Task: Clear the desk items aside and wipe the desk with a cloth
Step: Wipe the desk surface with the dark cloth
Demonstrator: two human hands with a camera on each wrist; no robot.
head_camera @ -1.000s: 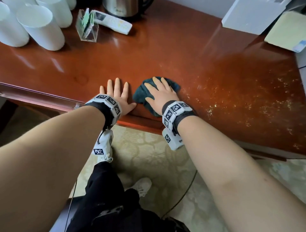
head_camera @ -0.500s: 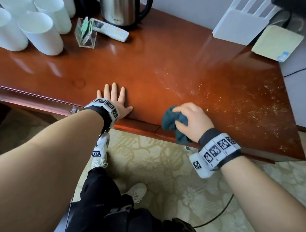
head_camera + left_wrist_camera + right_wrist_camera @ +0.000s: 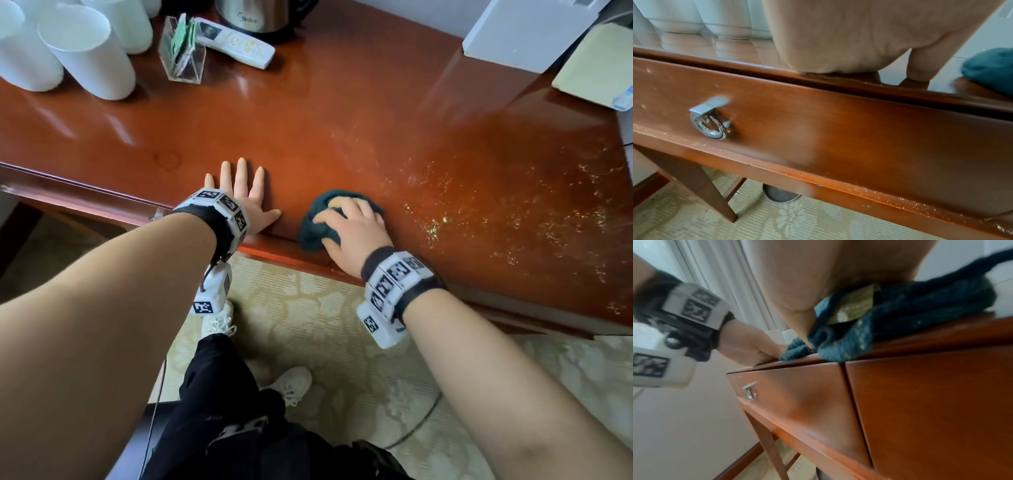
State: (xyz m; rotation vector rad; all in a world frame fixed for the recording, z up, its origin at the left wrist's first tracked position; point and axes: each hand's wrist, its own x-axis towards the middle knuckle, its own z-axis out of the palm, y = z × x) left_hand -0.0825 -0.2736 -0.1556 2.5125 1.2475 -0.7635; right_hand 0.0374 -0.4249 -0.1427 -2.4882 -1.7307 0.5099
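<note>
A dark teal cloth lies bunched on the red-brown desk, right at its front edge. My right hand covers the cloth, fingers curled into its folds. The right wrist view shows the cloth bulging over the edge beneath my palm, with a yellowish tag in the folds. My left hand lies flat on the desk just left of it, fingers spread; in the left wrist view its palm rests on the edge. Pale crumbs speckle the desk's right half.
White cups, a clear card holder, a remote and a steel kettle stand along the back left. A white box and yellow pad sit back right. A drawer with a ring handle is below.
My right hand swept the cloth rightward and past the front edge, then brought it back onto the desk, nearer my left hand. The left hand has stayed flat in place.
</note>
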